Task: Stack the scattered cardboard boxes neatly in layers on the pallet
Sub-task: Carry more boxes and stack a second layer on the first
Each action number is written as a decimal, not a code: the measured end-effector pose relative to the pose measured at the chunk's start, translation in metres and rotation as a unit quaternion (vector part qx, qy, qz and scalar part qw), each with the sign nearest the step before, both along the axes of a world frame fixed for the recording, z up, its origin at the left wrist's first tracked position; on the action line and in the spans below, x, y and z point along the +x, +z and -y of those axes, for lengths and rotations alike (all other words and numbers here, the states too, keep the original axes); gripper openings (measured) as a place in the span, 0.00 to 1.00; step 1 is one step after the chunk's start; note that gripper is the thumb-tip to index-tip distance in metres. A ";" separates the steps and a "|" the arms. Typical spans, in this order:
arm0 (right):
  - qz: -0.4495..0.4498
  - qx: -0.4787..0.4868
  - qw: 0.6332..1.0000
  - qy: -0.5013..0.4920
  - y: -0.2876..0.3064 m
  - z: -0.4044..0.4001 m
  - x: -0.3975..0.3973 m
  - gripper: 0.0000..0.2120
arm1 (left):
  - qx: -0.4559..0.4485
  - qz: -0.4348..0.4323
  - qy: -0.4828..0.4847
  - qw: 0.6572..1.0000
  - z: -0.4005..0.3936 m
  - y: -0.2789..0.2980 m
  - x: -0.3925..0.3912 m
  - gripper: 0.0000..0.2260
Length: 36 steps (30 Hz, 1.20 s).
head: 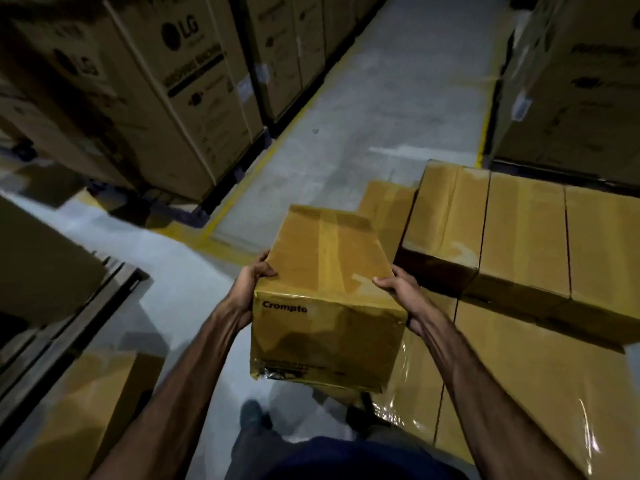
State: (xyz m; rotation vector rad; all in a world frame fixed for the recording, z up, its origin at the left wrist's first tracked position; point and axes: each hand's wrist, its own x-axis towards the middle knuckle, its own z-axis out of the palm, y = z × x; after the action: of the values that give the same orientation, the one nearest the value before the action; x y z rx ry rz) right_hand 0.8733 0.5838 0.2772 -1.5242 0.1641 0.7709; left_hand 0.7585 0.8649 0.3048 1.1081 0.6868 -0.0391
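Tall brown cartons (194,98) marked LG stand in a row on your left, and more big cartons (571,81) stand on your right, with a grey floor (381,109) and a yellow line (242,181) running between them. To your right the stacked boxes (526,237) sit in layers, a top row of three side by side on a lower row wrapped in shiny plastic; you cannot see the pallet under them. One more box (384,202) lies flat on the floor just past the stack. Another box (86,403) sits low on your left, near a dark frame (69,313). Your shoe (252,415) shows on the floor below. You hold the cardboard box (329,296) up in the air in front of you, just left of the stack, with the word Crompto facing you. Your left hand (249,285) grips its left side, thumb curled over the top edge. Your right hand (401,289) grips its right side the same way. Both arms reach forward.
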 end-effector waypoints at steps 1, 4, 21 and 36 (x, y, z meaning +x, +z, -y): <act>0.000 -0.001 1.000 -0.011 -0.006 -0.002 0.013 0.13 | 0.002 -0.004 -0.016 1.000 -0.006 -0.004 0.021 0.27; -0.008 -0.017 0.998 -0.053 -0.018 -0.011 0.044 0.19 | 0.007 -0.006 -0.077 0.997 -0.025 -0.017 0.077 0.26; -0.111 -0.003 0.967 -0.231 -0.052 -0.086 0.154 0.10 | 0.008 -0.086 -0.282 0.956 -0.112 -0.057 0.290 0.21; -0.044 -0.100 0.975 -0.191 -0.139 -0.118 0.355 0.18 | -0.030 -0.084 -0.251 0.964 -0.153 -0.170 0.468 0.30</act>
State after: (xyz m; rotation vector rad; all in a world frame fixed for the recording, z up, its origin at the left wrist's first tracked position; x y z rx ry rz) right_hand 1.2279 0.7014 0.1380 -1.5838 0.5988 0.5225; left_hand 1.2270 1.0181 0.1351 1.2059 0.5354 -0.5887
